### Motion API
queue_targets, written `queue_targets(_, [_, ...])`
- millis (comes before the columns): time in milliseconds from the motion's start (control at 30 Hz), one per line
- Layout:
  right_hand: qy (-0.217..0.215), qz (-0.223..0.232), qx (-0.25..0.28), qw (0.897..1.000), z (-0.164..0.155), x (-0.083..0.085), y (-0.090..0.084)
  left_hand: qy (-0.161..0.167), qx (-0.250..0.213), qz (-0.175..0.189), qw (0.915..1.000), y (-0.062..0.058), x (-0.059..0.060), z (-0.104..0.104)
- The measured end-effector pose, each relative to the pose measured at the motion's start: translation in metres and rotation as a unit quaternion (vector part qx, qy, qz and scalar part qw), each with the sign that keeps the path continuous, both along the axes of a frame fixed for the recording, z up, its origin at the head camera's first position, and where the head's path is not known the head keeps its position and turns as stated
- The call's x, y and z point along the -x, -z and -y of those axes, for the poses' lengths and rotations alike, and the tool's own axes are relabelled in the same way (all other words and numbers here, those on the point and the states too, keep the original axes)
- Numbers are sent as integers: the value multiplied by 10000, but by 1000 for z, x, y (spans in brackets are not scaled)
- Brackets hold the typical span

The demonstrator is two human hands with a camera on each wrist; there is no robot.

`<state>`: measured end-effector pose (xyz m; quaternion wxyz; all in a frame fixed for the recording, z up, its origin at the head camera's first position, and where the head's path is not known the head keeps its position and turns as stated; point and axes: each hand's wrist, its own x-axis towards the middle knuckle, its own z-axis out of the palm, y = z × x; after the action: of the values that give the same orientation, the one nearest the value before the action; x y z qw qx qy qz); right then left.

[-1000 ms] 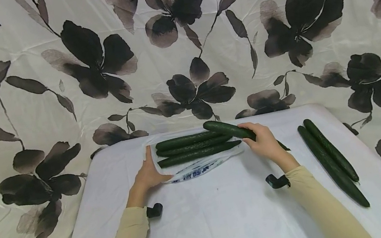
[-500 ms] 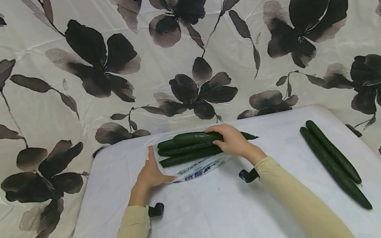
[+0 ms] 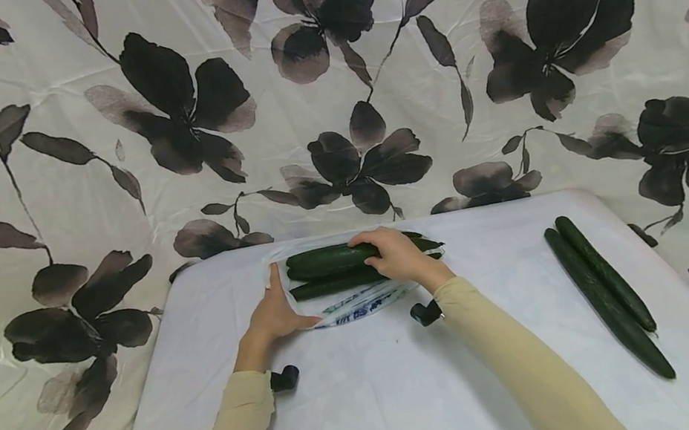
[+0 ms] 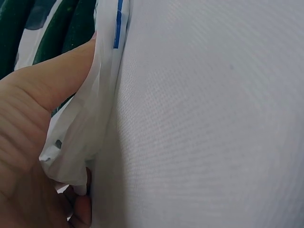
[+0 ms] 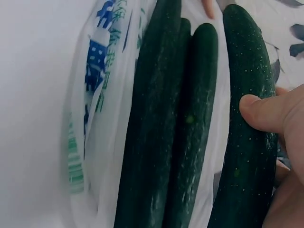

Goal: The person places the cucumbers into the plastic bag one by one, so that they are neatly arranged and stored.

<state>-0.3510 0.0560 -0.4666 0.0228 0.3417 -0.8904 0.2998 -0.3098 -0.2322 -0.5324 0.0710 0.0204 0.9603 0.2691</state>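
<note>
The left hand (image 3: 272, 315) is spread wide, one finger pointing to the far edge of the table (image 3: 405, 386) and the thumb poking out sideways, stretching the thin white bag (image 3: 359, 309) wide. The right hand (image 3: 397, 255) reaches in from the right. Its thumb and fingers pinch a big cucumber (image 5: 249, 156) from both sides.

This cucumber is dark green, long and fat, with tiny pale dots and a round end. It lies sideways at the bag, near the table's far edge. Other cucumbers (image 5: 152, 118) lie in the bag beside it. The bag has blue and green print. Two loose cucumbers (image 3: 605, 301) lie side by side near the table's right edge.
</note>
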Motion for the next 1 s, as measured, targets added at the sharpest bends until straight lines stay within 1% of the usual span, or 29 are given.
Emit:
queue_targets(300, [-92, -19, -251, 9996, 15, 8, 5, 5, 29, 50, 10000, 1, 1, -1])
queue_targets(500, [-173, 124, -322, 9993, 23, 12, 8, -27, 47, 74, 10000, 1, 2, 1])
queue_targets(633, [-146, 184, -421, 9988, 27, 14, 10, -16, 58, 56, 10000, 2, 2, 1])
queue_targets(800, [-152, 240, -363, 9989, 30, 15, 12, 11, 129, 49, 9999, 3, 2, 2])
queue_targets(1000, [-170, 452, -327, 9983, 33, 14, 18, 42, 99, 30, 9999, 5, 3, 2])
